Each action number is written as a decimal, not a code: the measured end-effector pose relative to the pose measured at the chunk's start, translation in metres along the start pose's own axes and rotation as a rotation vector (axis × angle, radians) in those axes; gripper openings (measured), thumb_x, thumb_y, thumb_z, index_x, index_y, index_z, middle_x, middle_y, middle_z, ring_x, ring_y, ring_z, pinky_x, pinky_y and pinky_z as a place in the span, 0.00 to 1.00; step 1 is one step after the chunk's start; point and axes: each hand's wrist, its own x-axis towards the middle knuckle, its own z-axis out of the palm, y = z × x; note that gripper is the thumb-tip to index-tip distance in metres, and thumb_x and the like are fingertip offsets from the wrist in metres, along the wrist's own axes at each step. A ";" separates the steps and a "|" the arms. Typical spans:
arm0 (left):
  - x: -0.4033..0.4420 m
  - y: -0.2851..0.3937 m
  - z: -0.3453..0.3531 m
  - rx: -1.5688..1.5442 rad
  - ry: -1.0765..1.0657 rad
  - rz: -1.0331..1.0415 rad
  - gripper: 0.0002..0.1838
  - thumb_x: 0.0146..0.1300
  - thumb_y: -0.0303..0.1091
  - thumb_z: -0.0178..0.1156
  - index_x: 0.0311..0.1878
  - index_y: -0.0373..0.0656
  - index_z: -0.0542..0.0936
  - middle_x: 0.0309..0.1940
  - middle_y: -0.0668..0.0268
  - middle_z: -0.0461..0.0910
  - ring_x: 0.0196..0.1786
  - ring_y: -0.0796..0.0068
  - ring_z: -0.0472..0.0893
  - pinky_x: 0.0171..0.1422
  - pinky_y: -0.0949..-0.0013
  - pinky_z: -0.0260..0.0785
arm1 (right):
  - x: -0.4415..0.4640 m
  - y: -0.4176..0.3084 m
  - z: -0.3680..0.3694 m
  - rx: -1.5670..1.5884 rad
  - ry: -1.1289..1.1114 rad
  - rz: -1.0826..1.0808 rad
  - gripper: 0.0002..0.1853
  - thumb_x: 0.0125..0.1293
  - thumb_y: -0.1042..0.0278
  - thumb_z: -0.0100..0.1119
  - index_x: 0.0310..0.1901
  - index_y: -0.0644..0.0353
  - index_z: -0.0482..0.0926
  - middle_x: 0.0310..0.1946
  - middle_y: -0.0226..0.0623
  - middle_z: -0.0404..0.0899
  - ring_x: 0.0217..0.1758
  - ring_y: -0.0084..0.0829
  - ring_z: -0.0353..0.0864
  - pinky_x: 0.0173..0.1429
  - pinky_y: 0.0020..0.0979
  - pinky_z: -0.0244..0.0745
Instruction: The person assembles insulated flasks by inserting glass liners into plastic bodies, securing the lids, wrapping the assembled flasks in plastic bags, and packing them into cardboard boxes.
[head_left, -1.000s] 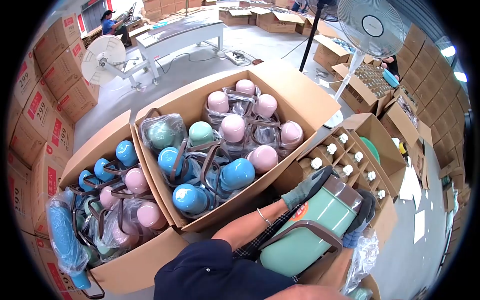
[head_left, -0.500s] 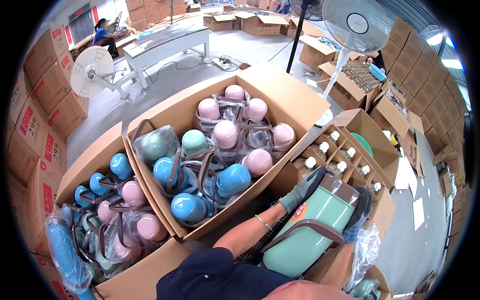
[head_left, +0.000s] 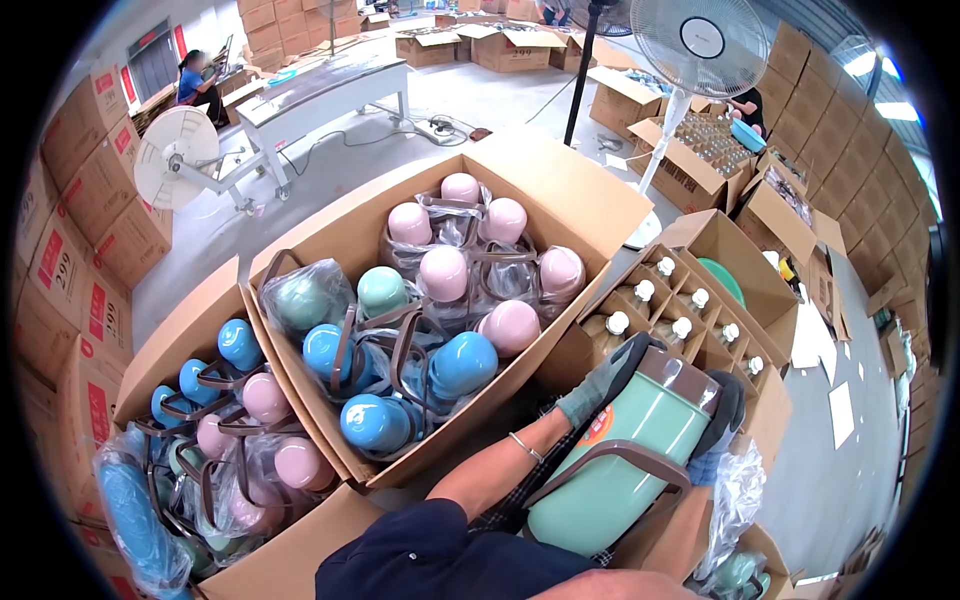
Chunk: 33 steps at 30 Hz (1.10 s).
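Beyond the green flask point(head_left: 620, 462), a fan point(head_left: 698, 52) stands on grey floor point(head_left: 325, 185).

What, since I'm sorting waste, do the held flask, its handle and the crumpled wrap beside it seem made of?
Flask: glossy metal or plastic; sharp highlights leave it open. Handle: probably moulded plastic, smooth brown, slight sheen. Wrap: likely thin plastic film, shiny, translucent and creased.

Green flask point(head_left: 625, 455): lower right of centre, tilted
Left hand point(head_left: 606, 384): gloved, against its left side
Right hand point(head_left: 716, 428): gloved, against its right
Open carton point(head_left: 562, 188): mid-frame
Fan point(head_left: 703, 40): upper right
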 end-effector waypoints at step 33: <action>0.017 -0.028 0.001 -0.103 -0.062 -0.040 0.24 0.75 0.45 0.42 0.59 0.33 0.71 0.55 0.63 0.75 0.59 0.75 0.71 0.68 0.73 0.59 | -0.006 0.022 -0.017 -0.388 0.066 -0.221 0.10 0.65 0.69 0.46 0.40 0.64 0.76 0.36 0.42 0.77 0.41 0.40 0.76 0.49 0.37 0.70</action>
